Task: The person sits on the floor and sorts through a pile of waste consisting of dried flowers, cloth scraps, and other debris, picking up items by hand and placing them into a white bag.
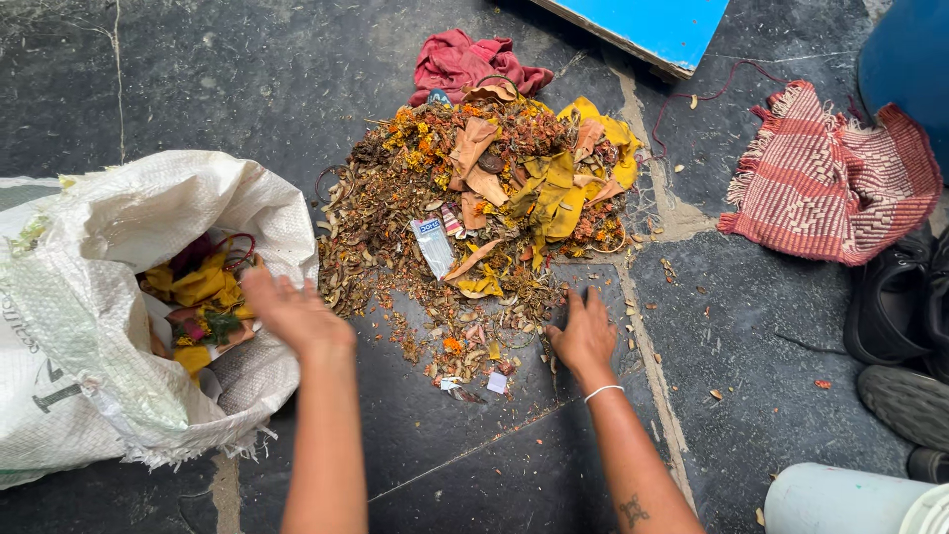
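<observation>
A heap of dried flowers, leaves, yellow cloth scraps and small wrappers (484, 213) lies on the dark stone floor. My left hand (292, 311) hovers open between the heap and the mouth of a white woven sack (119, 297), palm down, holding nothing that I can see. The sack lies on its side and holds yellow and red scraps. My right hand (585, 334) presses flat on the floor at the heap's near right edge, fingers spread among loose bits. A thin white bangle circles that wrist.
A dark red cloth (465, 61) lies behind the heap. A red striped fringed mat (830, 183) is at the right, with black shoes (895, 326) beside it. A blue board (652, 28) and a blue drum (909, 59) stand at the back. A white container (850, 499) sits bottom right.
</observation>
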